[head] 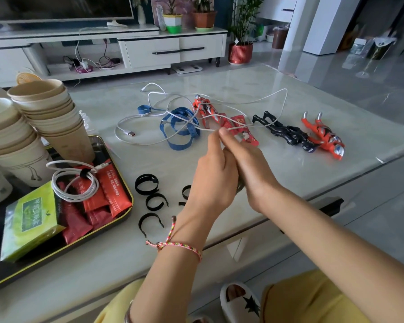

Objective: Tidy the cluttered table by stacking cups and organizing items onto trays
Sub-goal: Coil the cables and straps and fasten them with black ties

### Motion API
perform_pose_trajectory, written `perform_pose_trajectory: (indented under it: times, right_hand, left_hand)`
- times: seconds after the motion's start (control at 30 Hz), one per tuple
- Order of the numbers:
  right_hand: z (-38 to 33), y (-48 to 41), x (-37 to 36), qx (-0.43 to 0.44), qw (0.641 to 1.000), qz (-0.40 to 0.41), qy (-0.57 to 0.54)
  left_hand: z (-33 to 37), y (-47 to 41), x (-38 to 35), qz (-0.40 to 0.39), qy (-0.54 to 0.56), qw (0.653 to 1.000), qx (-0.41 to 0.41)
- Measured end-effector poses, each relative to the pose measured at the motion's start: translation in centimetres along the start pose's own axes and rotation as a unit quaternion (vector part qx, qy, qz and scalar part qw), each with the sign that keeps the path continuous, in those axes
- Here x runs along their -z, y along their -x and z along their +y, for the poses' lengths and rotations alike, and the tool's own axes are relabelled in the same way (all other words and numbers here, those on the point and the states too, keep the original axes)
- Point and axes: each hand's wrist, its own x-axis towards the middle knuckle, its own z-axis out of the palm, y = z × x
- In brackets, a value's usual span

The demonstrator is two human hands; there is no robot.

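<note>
white cable (237, 127) is being pinched by the left hand (210, 176) and the right hand (251, 169), pressed together above the surface (243, 78); toy figures (322, 134) lie just beyond the fingertips.

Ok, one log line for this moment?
left hand: pinches white cable | right hand: pinches same cable | cable: uncoiled, over blue strap, red figure | tray: holds coiled cable

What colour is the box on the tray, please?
The box is green, clearest in the head view.
</note>
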Motion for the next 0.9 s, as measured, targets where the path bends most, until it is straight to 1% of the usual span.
perform_pose_trajectory:
  times: [0.07,0.1,0.13,0.2,0.23,0.27,0.3,0.33,0.37,0.4,0.43,0.47,0.6,0.67,0.73,0.83,0.9]
  right_hand:
    - [0.1,0.1,-0.3,-0.057,0.998,-0.030,-0.006]
    - [0.1,0.2,-0.4,-0.070,0.997,-0.029,-0.016]
    - [0.0,0.1,-0.6,-0.065,0.997,-0.017,-0.030]
    - [-0.3,-0.1,-0.8,-0.017,0.997,0.023,-0.067]
    - [-0.4,-0.3,-1.0,0.010,0.995,0.049,-0.081]
    - [-0.6,-0.6,-1.1,0.035,0.993,0.079,-0.085]
    - [-0.7,-0.9,-1.1,0.056,0.989,0.113,-0.083]
    - [-0.7,-1.1,-1.1,0.071,0.984,0.145,-0.080]
    - [-0.6,-1.3,-1.1,0.083,0.979,0.170,-0.079]
    - [-0.4,-1.3,-1.1,0.093,0.975,0.188,-0.078]
    - [-0.1,-1.4,-1.1,0.108,0.971,0.201,-0.069]
    - [0.2,-1.3,-1.3,0.128,0.968,0.208,-0.053]
    - [1.2,-0.6,-2.6,0.196,0.964,0.178,-0.014]
    - [1.3,-0.5,-2.8,0.232,0.959,0.164,0.004]
    - [1.4,-0.4,-2.8,0.252,0.954,0.162,0.019]
    - [1.4,-0.5,-2.6,0.254,0.954,0.157,0.037]
    - [1.3,-0.8,-2.4,0.242,0.956,0.156,0.050]
  left_hand:
    - [0.1,0.0,0.2,0.014,-0.002,1.000,0.027]
    - [0.2,-0.1,0.2,0.022,0.020,0.998,0.050]
    - [0.4,-0.2,0.2,0.034,0.067,0.994,0.075]
    - [1.0,-0.4,0.2,0.077,0.175,0.973,0.131]
    - [1.1,-0.6,0.4,0.093,0.225,0.955,0.171]
    - [1.1,-0.8,0.5,0.094,0.289,0.928,0.217]
    - [1.2,-0.8,0.6,0.082,0.366,0.889,0.261]
    - [1.4,-0.6,0.7,0.068,0.444,0.844,0.294]
    - [1.5,-0.5,0.7,0.062,0.503,0.802,0.315]
    - [1.6,-0.3,0.7,0.065,0.536,0.776,0.325]
    - [1.7,-0.2,0.6,0.075,0.550,0.762,0.333]
    - [1.7,-0.2,0.5,0.089,0.551,0.758,0.337]
    - [1.6,-0.2,0.7,0.156,0.538,0.753,0.344]
    - [1.6,-0.1,0.8,0.162,0.524,0.764,0.341]
    - [1.8,-0.1,0.7,0.159,0.483,0.794,0.333]
    - [1.6,-0.3,0.6,0.164,0.350,0.870,0.307]
    - [1.2,-0.5,0.6,0.151,0.258,0.920,0.254]
